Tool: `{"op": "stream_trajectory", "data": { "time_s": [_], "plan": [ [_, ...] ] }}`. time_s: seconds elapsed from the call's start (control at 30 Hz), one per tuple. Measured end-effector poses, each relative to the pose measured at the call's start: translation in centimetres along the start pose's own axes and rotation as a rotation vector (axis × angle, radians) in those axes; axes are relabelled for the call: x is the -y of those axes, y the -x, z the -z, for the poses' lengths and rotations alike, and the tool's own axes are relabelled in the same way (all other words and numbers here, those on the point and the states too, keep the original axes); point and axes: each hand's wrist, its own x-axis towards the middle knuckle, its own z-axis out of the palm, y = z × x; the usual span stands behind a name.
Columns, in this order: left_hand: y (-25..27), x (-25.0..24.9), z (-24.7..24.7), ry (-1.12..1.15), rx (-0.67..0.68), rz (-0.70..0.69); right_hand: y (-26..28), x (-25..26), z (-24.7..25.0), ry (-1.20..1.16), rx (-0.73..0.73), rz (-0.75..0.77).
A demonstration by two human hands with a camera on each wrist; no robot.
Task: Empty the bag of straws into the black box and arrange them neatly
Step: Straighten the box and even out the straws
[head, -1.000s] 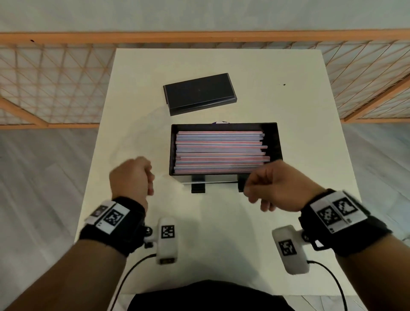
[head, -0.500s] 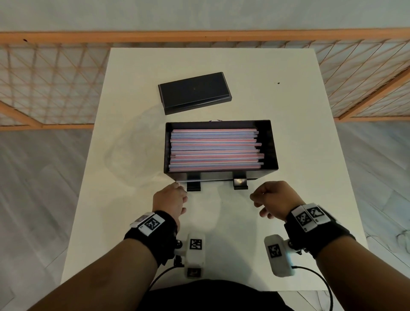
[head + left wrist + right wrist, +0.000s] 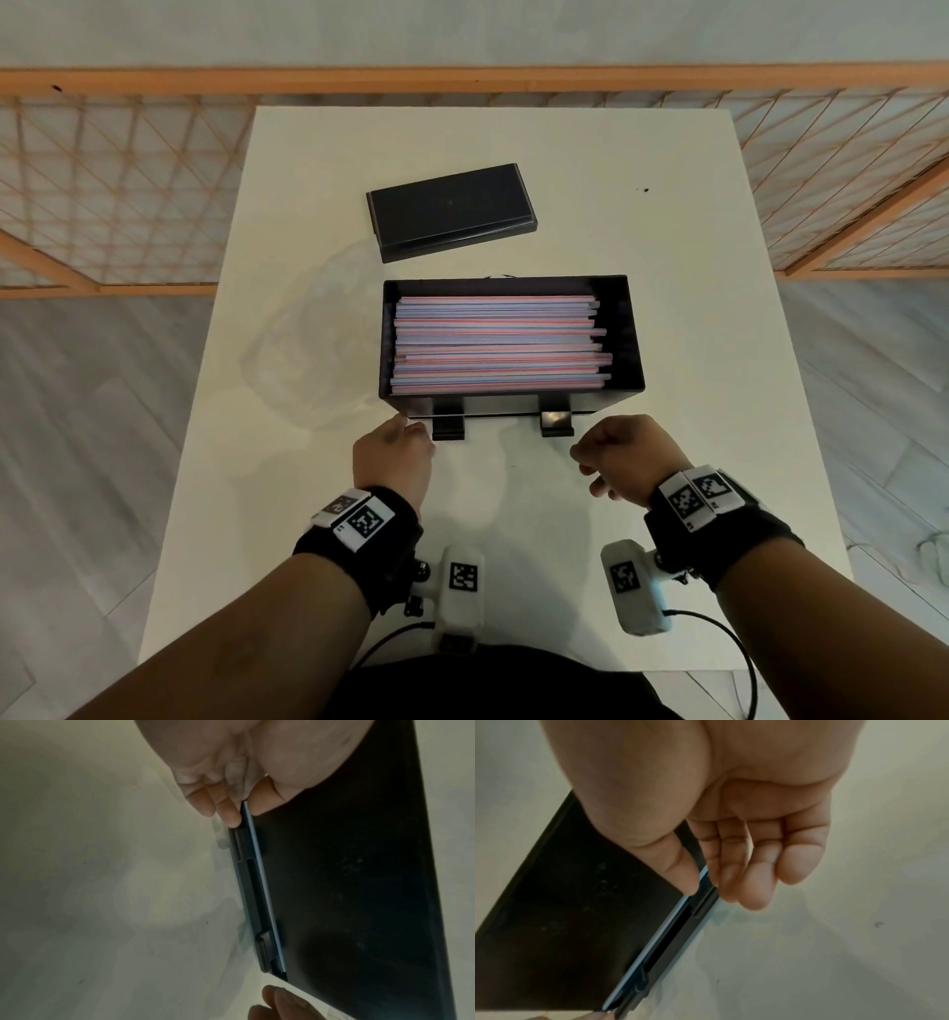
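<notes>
Both hands have dropped to the near wall of the open black plastic box [image 3: 634, 334]: left hand [image 3: 394, 459] pinches its corner, right hand [image 3: 627, 457] loosely curled, empty. Pink-blue striped straws [image 3: 498, 345] lie inside, aligned; flat black lid [image 3: 451, 210] beyond on the white bench [image 3: 667, 231].

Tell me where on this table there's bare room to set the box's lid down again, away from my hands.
Bare: the table right of the black lid and black box, and the far strip behind the lid. Crowded: the near edge, with left hand and right hand at the box's front.
</notes>
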Motion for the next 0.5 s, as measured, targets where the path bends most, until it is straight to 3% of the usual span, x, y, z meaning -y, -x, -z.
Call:
{"op": "stream_trajectory", "data": {
  "time_s": [0.3, 0.4, 0.5],
  "plan": [
    [-2.5, -0.1, -0.3, -0.282, -0.116, -0.153, -1.4, 0.4, -1.2, -0.038, -0.149, -0.084],
    [-2.6, 0.1, -1.0, -0.218, -0.123, -0.081, -2.1, 0.8, -1.8, -0.173, -0.138, -0.195],
    [-2.8, 0.7, -1.5, -0.187, -0.115, -0.035, -2.7, 0.8, -2.3, -0.218, -0.154, -0.207]
  ]
}}
